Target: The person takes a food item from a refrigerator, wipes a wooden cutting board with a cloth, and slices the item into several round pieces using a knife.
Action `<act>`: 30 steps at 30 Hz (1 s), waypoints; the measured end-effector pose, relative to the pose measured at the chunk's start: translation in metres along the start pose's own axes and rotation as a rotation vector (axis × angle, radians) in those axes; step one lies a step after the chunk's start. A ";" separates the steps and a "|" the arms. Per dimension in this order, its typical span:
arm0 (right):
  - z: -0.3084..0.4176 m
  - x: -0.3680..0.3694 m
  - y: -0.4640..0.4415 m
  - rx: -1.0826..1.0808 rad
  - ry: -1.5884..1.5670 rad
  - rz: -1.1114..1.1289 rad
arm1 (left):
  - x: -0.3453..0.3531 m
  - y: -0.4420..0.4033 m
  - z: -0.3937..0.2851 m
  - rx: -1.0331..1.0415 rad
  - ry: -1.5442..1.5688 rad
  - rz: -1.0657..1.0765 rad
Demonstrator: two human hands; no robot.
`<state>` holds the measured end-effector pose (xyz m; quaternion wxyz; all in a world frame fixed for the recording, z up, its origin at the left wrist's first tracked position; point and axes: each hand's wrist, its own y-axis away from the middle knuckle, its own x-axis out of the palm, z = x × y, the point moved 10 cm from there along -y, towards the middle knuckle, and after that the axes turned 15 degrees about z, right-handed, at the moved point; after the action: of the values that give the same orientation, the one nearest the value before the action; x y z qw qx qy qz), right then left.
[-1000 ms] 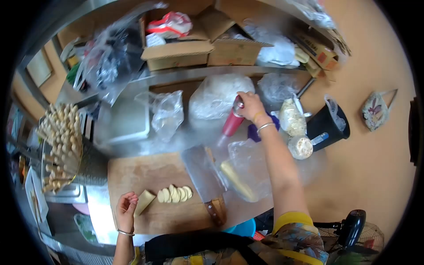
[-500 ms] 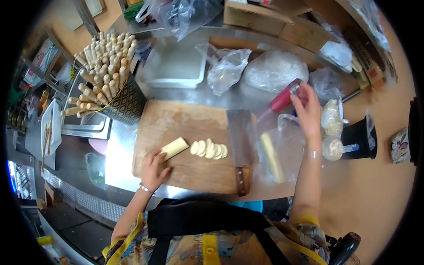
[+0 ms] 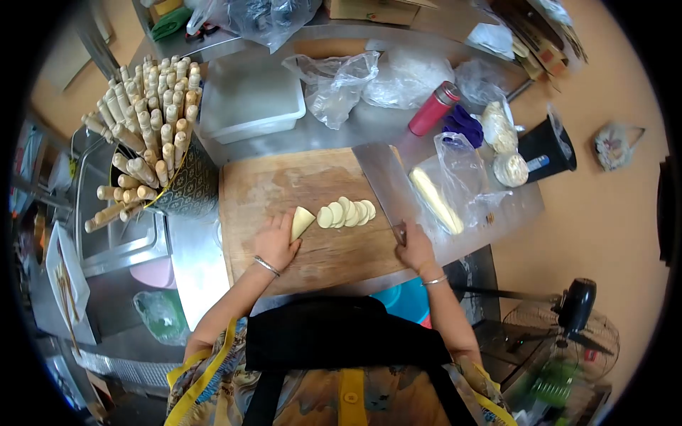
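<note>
My left hand (image 3: pixel 275 240) rests on the wooden cutting board (image 3: pixel 249 181), with its fingers closed over a pale, smooth cylindrical roll (image 3: pixel 302 221). Only the roll's right end shows; the rest is hidden under the hand. Just right of it lies an overlapping row of several round pale slices (image 3: pixel 347 214). At the board's right edge my right hand (image 3: pixel 417 248) is wrapped round the handle of a wide-bladed cleaver (image 3: pixel 380 177). The cleaver's blade lies across the board's right side, pointing away from me. Beyond it, a second pale roll (image 3: pixel 435 200) lies by a clear plastic bag (image 3: pixel 460 167).
Behind the board stand a white plastic tub (image 3: pixel 252 128), plastic bags (image 3: pixel 334 89) and a pink-red bottle (image 3: pixel 435 108). A tall container (image 3: pixel 195 184) full of wooden-handled sticks (image 3: pixel 145 128) borders the left. A black bin (image 3: pixel 543 150) and a fan (image 3: pixel 568 319) are at the right.
My right hand has let go of the pink-red bottle, which now stands upright, and has come down onto the cleaver's handle. My left hand stays on the roll. The camera view has shifted.
</note>
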<state>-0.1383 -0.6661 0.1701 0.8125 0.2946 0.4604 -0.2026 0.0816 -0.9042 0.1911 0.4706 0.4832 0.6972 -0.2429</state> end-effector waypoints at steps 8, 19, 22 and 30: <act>0.032 -0.079 0.006 0.147 -0.117 -0.102 | -0.006 0.009 -0.001 0.138 0.032 -0.038; 0.109 -0.051 0.159 0.028 -0.850 -0.223 | -0.017 0.014 -0.010 0.192 0.149 0.001; 0.123 -0.047 0.139 -0.035 -0.671 -0.080 | -0.016 0.015 -0.017 0.282 0.178 0.023; 0.129 0.005 0.097 -0.043 -0.195 0.133 | -0.013 0.015 -0.026 0.341 0.126 0.013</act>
<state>0.0035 -0.6802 0.2460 0.8711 0.2859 0.3631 -0.1661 0.0851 -0.8827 0.2159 0.3388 0.5747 0.6708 -0.3240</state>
